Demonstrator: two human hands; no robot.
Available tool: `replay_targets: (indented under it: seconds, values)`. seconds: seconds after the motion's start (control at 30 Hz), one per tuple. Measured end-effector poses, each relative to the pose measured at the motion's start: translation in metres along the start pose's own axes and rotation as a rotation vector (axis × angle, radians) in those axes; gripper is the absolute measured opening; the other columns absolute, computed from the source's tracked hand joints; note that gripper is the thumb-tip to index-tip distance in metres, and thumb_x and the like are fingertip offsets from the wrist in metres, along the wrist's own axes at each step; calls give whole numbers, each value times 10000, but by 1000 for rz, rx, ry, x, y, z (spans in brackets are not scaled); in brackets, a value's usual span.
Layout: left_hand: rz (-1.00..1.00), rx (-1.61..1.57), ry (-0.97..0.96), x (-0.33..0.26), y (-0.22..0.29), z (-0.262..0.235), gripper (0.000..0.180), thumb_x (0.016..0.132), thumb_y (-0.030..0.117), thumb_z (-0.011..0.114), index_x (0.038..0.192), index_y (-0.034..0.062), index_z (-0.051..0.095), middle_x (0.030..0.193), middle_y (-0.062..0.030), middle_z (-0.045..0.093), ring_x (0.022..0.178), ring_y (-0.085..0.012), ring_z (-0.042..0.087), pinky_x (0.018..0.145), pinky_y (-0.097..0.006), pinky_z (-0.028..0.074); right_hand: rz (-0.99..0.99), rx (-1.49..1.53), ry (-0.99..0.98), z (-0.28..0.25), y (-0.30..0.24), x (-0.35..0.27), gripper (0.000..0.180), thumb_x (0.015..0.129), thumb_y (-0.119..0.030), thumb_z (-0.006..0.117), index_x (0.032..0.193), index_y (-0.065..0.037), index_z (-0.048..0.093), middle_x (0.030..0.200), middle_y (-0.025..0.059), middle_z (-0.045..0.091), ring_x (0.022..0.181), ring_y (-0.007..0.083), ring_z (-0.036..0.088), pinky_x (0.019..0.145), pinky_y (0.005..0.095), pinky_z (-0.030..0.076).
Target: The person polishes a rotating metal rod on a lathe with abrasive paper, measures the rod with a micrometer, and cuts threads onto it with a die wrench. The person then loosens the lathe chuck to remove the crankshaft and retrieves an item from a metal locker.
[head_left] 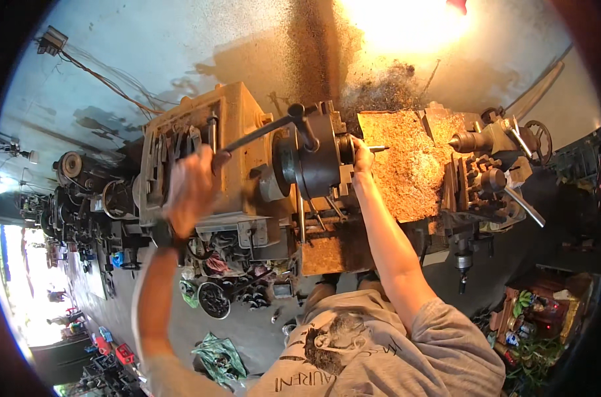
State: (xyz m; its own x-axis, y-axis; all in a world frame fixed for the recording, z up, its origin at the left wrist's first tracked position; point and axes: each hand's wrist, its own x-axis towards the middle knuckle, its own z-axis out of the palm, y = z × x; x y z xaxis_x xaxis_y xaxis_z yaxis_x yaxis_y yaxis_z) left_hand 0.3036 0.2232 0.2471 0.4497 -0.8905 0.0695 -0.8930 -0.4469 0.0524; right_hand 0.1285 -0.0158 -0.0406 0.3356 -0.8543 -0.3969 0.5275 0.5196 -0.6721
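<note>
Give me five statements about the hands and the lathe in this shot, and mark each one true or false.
1. The left hand grips the end of a long dark chuck key handle. True.
2. The right hand rests on the tailstock handwheel. False: it is at the chuck, by the thin metal rod sticking out of it; the tailstock handwheel is untouched, far to the right.
3. The lathe bed is covered in yellowish chips. True.
4. Both hands wear gloves. False: both are bare.
5. The left wrist carries a dark band. True.
</note>
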Motion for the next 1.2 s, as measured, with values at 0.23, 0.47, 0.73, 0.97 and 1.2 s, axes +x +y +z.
replay_targets:
  seconds: [0.23,0.47,0.73,0.97,1.2]
  values:
    - [108,-304,222,-36,51,-4,85,849,77,586,857,-5,567,814,-185,622,735,-385,603,621,-424,468,32,-24,57,-8,5,2,289,852,-207,523,991,-15,686,938,61,675,816,160,634,738,275,508]
    - [228,-166,345,10,82,-17,168,783,0,630,951,-1,623,901,-157,633,807,-334,618,696,-372,491,87,110,39,-7,-28,-23,188,812,-190,565,899,-66,675,796,67,641,666,158,626,543,285,519]
    - [328,-63,495,15,125,-7,234,781,36,648,1013,22,623,965,-140,632,895,-318,598,824,-383,465,-17,252,102,-80,-82,-23,177,820,-162,512,754,-37,618,708,72,629,576,167,600,529,301,515]
    - [37,-868,44,-138,185,68,171,764,-70,584,915,-4,629,770,-69,642,661,-114,600,608,-246,500,43,449,-31,-108,-90,-110,237,823,-183,415,806,-32,597,713,76,608,599,183,593,531,293,504]
    - [-459,-1706,-292,-199,257,213,313,942,314,518,1056,43,626,862,-61,672,807,-103,623,710,-267,506,222,295,-171,-109,-90,-223,348,852,-158,394,1099,35,546,966,157,638,921,257,609,811,347,498]
